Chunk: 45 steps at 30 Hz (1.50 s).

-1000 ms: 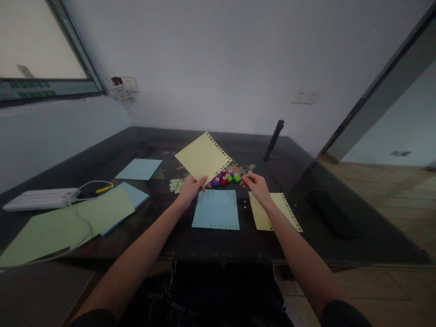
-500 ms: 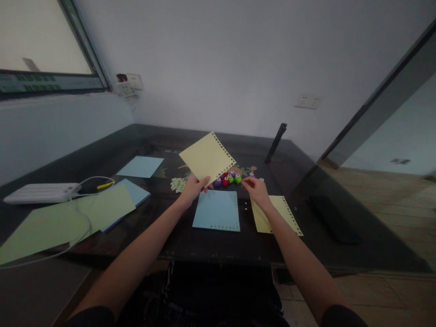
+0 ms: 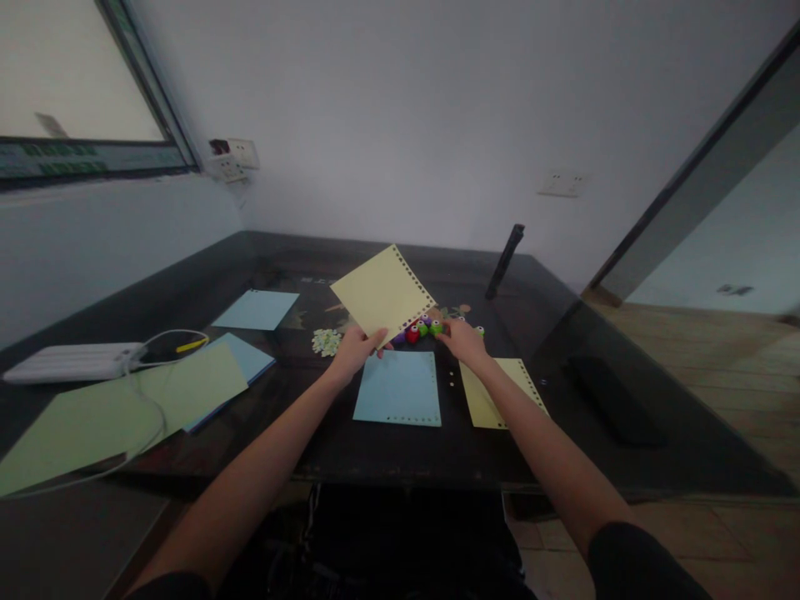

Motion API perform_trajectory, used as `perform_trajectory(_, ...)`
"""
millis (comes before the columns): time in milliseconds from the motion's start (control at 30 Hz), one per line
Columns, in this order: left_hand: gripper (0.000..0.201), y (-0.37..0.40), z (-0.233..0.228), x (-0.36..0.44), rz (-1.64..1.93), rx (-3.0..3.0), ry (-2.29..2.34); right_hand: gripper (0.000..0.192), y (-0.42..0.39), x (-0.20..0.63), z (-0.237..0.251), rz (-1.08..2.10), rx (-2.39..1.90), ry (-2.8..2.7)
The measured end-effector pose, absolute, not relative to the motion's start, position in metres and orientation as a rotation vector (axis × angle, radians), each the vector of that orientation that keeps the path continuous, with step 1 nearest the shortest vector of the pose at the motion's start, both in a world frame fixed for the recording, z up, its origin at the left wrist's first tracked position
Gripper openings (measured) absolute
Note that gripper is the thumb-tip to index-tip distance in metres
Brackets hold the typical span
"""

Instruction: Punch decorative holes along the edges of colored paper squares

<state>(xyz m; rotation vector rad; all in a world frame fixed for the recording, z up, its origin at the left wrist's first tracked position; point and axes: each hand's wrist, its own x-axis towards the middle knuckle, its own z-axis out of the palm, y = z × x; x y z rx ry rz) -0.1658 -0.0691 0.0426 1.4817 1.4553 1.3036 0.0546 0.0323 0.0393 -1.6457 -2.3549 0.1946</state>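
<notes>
A: What takes up most of the view?
B: A dark glossy table [image 3: 350, 454] set into a corner of pale walls, with a window [image 3: 75, 83] up on the left

A: And on it, biggest first?
B: Two pale green sheets [image 3: 125, 412] overlap at the near left, with a white cable [image 3: 150, 400] looping across them to a white power strip [image 3: 68, 362]. A blue sheet [image 3: 253, 357] peeks out from under the green ones, and another blue sheet [image 3: 257, 309] lies farther back

A: Closer to the person?
B: A blue sheet with punched holes [image 3: 398, 387] lies flat in the middle, and a yellow punched sheet on the table [image 3: 500, 392] lies just to its right, partly under the right forearm

A: What is the left hand [image 3: 353, 352] doing?
B: It pinches the near corner of a raised yellow sheet [image 3: 382, 292], thumb on top, fingers closed beneath. The sheet stands tilted above the table, a row of holes along its right edge

A: The right hand [image 3: 461, 340]?
B: It is down among the small coloured punches [image 3: 422, 329], red, green and purple, beyond the blue sheet. The fingers curl over them, but I cannot tell whether they have closed on one

A: Anything smaller?
B: A little heap of paper confetti [image 3: 326, 340] just left of the left hand, and a dark stick-like object [image 3: 505, 260] leaning at the back
</notes>
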Motion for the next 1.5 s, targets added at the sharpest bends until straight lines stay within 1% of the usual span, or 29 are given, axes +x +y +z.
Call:
perform_trajectory(133,0.041,-0.069,0.043,-0.165,1.297,1.482,1.466,0.039,0.039,0.043,0.037,0.122,-1.672,-2.375)
perform_trajectory(267,0.041,-0.069,0.044,-0.165,1.274,1.474,1.481,0.042,0.044,0.038,0.037,0.124,-1.645,-2.364)
perform_trajectory(400,0.042,-0.069,0.041,-0.165,1.251,1.472,1.512,0.040,0.047,0.039,0.034,0.148,-1.622,-2.348)
perform_trajectory(567,0.042,-0.071,0.039,-0.162,1.250,1.428,1.470,0.032,0.045,0.047,0.034,0.234,-1.580,-2.266)
perform_trajectory(667,0.039,-0.074,0.042,-0.151,1.292,1.336,1.372,0.030,0.037,0.058,0.037,0.428,-1.458,-2.164)
perform_trajectory(733,0.037,-0.077,0.047,-0.140,1.296,1.278,1.301,0.029,0.027,0.067,0.041,0.690,-1.345,-2.043)
perform_trajectory(833,0.034,-0.078,0.055,-0.122,1.260,1.280,1.214,0.035,0.003,0.081,0.045,1.146,-1.165,-1.795)
perform_trajectory(933,0.031,-0.074,0.062,-0.105,1.232,1.362,1.198,0.043,-0.021,0.091,0.047,1.364,-1.033,-1.579)
perform_trajectory(1033,0.031,-0.067,0.061,-0.089,1.240,1.427,1.224,0.045,-0.039,0.097,0.045,1.497,-0.931,-1.360)
perform_trajectory(1167,0.032,-0.063,0.048,-0.075,1.250,1.507,1.315,0.039,-0.051,0.099,0.042,1.640,-0.853,-1.173)
perform_trajectory(1367,0.033,-0.070,0.040,-0.077,1.198,1.571,1.447,0.038,-0.053,0.099,0.037,1.609,-0.838,-1.134)
perform_trajectory(1500,0.033,-0.074,0.042,-0.078,1.197,1.578,1.422,0.043,-0.056,0.095,0.035,1.606,-0.871,-1.128)
